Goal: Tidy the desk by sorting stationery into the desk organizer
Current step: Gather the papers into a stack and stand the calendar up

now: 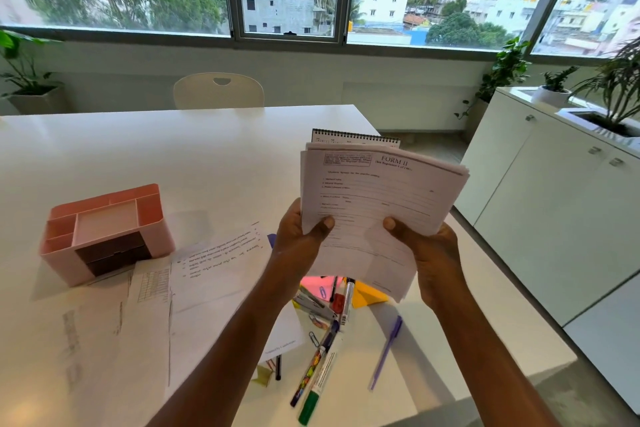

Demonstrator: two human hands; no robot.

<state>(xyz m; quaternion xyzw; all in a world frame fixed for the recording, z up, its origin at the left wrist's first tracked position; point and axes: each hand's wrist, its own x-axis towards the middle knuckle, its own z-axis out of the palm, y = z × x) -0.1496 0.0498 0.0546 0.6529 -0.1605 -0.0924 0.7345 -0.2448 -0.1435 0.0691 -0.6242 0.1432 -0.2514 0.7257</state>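
Both hands hold a stack of printed papers up above the white desk; a spiral notebook's edge shows behind the top of the stack. My left hand grips the lower left edge, thumb on the front sheet. My right hand grips the lower right edge the same way. The pink desk organizer stands at the left with bare compartments. Under my hands lie markers, a purple pen, a stapler, paper clips and sticky notes.
Loose printed sheets cover the desk's near left part. A cream chair stands at the far side. White cabinets with potted plants run along the right, past the desk's right edge. Windows fill the back wall.
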